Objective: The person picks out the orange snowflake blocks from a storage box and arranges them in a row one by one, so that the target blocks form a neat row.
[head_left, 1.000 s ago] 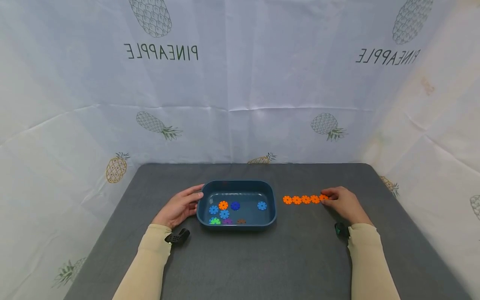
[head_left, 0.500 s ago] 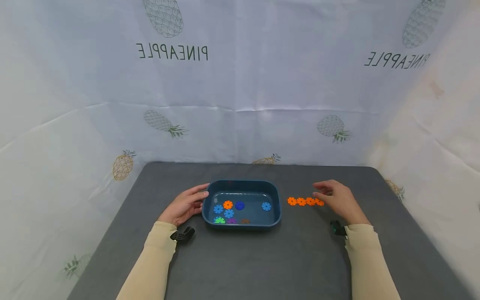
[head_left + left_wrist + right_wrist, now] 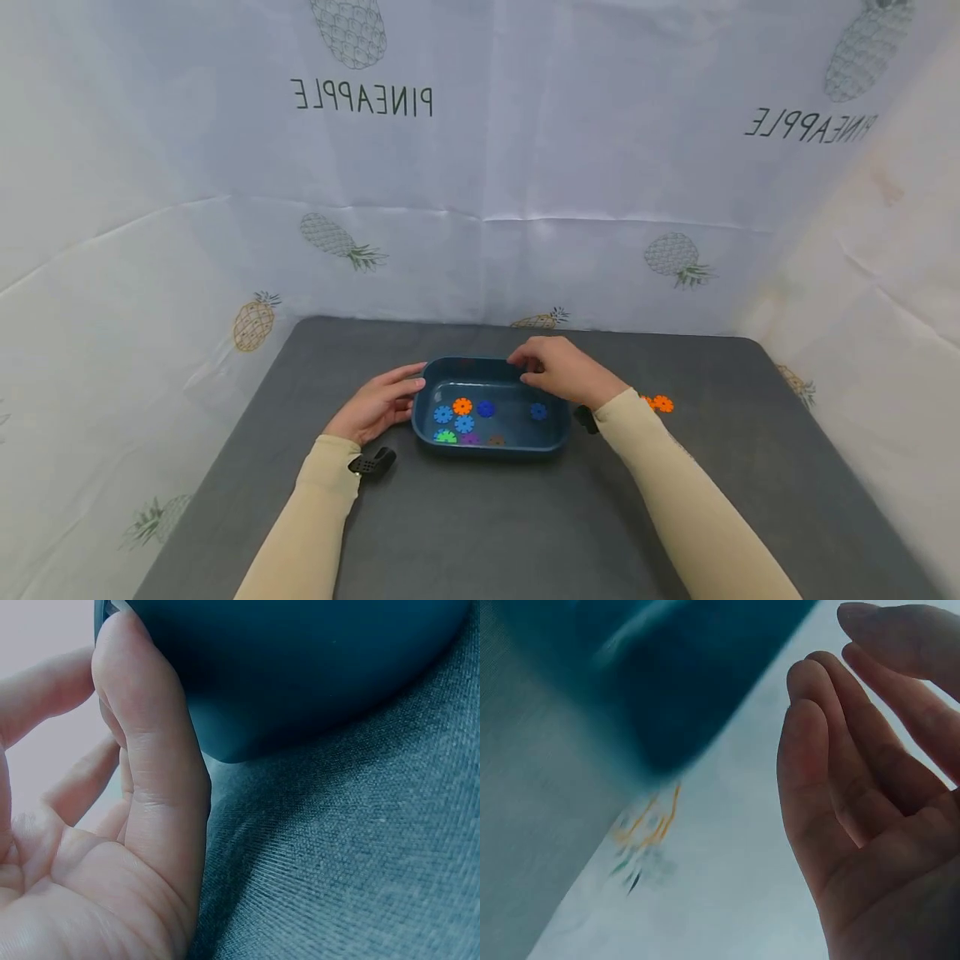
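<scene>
My left hand [image 3: 378, 404] holds the left end of a dark blue tray [image 3: 491, 451], its thumb at the rim. In the left wrist view, that thumb [image 3: 154, 750] lies against the tray wall [image 3: 300, 667]. My right hand [image 3: 566, 367] hovers over the tray's back right part, fingers bent and apart, with nothing in it in the right wrist view. Inside the tray lie small notched discs: an orange disc [image 3: 462, 407], a dark blue disc [image 3: 486, 408], several light blue discs [image 3: 442, 414], plus green, purple and brown ones. Orange discs [image 3: 663, 403] lie right of the tray, partly behind my right sleeve.
The grey table [image 3: 480, 525] ends at a white pineapple-print cloth [image 3: 480, 175], which hangs behind it and along both sides. A black strap [image 3: 373, 462] sits at my left wrist, with another dark one [image 3: 587, 419] at the right.
My right hand has let go of the orange disc at the row's right end and swung left over the tray. My left hand stays at the tray; the head view has shifted slightly.
</scene>
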`<state>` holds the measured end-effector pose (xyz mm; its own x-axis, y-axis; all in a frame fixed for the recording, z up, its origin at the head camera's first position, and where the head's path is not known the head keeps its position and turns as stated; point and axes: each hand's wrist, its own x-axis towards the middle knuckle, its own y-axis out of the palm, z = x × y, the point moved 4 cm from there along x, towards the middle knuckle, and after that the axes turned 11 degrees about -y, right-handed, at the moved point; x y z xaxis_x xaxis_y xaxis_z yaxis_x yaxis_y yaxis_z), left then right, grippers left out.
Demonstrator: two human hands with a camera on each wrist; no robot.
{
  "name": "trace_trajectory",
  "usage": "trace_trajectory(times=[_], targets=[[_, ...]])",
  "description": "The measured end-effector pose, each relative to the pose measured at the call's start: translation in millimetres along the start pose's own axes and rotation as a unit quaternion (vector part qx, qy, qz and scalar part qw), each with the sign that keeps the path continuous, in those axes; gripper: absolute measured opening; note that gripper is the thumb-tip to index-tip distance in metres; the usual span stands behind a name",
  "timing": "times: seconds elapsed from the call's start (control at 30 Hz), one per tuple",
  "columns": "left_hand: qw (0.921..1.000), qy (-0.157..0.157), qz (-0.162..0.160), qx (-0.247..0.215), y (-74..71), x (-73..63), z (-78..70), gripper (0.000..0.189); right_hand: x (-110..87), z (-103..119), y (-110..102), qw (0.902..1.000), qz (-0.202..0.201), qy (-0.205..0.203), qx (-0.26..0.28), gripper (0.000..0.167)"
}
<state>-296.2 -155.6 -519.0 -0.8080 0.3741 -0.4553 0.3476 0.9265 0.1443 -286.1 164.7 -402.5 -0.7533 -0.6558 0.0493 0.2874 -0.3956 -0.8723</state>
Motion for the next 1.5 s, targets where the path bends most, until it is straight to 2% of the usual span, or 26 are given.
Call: trace_trajectory(times=[0.23,0.5,0.77,1.1,1.5], targets=[[1.0,0.0,0.003,-0.009,-0.3,2.3,-0.3,0.065,44.3,23,29,0.995,0.081,-0.054,-0.024,0.035],[0.9997,0.004,0.015,-0.016,-0.9,-2.2,-0.6,0.065,74.4,35,71,0.9835,0.147,-0.089,-0.058,0.037],[0.9994,0.002,0.022,-0.028,0.3,-2.5,-2.2,0.061,80.9,41,84,0.9761,0.159,-0.106,-0.104,0.034],[0.9993,0.001,0.025,-0.028,-1.3,-3.0,-1.1,0.062,84.0,42,86,0.9768,0.149,-0.113,-0.105,0.028],[0.9992,-0.004,0.023,-0.033,-0.3,-3.4,-1.8,0.06,86.0,39,86,0.976,0.163,-0.096,-0.108,0.02]])
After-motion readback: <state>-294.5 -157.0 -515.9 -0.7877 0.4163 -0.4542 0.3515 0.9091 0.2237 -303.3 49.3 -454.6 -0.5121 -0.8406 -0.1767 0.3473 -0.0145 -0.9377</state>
